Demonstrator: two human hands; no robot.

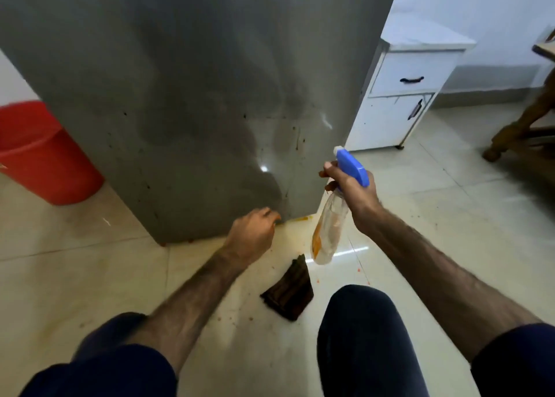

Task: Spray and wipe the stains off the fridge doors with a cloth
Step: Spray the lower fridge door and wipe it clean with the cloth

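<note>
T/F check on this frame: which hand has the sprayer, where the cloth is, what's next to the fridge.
1. The right hand grips the spray bottle. True.
2. The left hand holds the cloth. False: the cloth lies on the floor between the knees.
3. The fridge door shows dark specks. True.
4. A blue bucket stands left of the fridge. False: the bucket is red.
5. The bottle's trigger head is blue. True.

Count in view: one grey fridge [195, 81], one spray bottle [336, 207], one brown cloth [289, 291], one red bucket [42, 156], one white cabinet [402, 96], two hands: left hand [252, 234], right hand [351, 192].
</note>
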